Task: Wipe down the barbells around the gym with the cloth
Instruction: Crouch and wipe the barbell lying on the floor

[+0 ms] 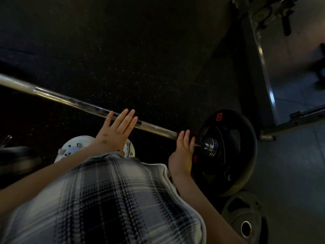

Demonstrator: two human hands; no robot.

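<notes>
Two hands are on the barbell [70, 101], which runs low over the dark floor [140, 50] from the left edge to a black plate [228, 150] loaded on its right end. The left hand [116, 131] lies flat across the shaft, fingers straight and spread, gripping nothing. The right hand [182, 148] rests against the bar just beside the plate; in this dim light I cannot tell whether it wraps the steel or only leans on it. I see no cloth in either hand.

With only flat palms steadying it, the bar could roll on that plate toward the white shoe [73, 147] behind it. The right fingers sit close enough to the plate to get pinched if it slides inward. A loose plate [246, 219] lying near the person's right side is a likely trip.
</notes>
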